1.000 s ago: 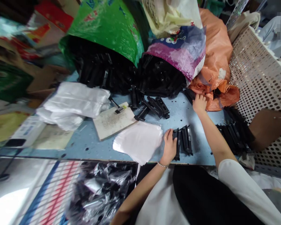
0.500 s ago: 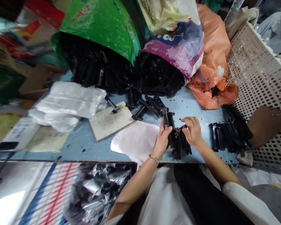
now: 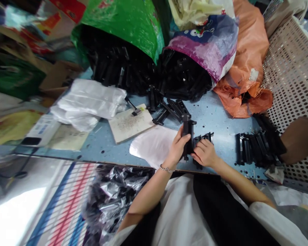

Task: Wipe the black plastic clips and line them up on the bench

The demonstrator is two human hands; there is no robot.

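Note:
My left hand (image 3: 179, 147) is closed around a long black plastic part (image 3: 188, 133) and holds it upright above the blue table (image 3: 215, 119). My right hand (image 3: 204, 153) is closed on the lower end of the same part. Behind my right hand a small group of black parts (image 3: 205, 138) lies flat on the table. A white plastic bag (image 3: 154, 145) lies just left of my left hand.
Green (image 3: 125, 24) and purple (image 3: 202, 51) sacks spill black parts at the back. An orange sack (image 3: 246, 75) and a perforated basket (image 3: 290, 82) stand right. More black parts (image 3: 256, 147) lie right, a clipboard (image 3: 130, 123) and white bags (image 3: 89, 102) left, a black bag (image 3: 113, 201) below the edge.
My right hand came back from the orange sack to the parts by my left hand. My left hand lifted one black part from the group, and both hands now grip it.

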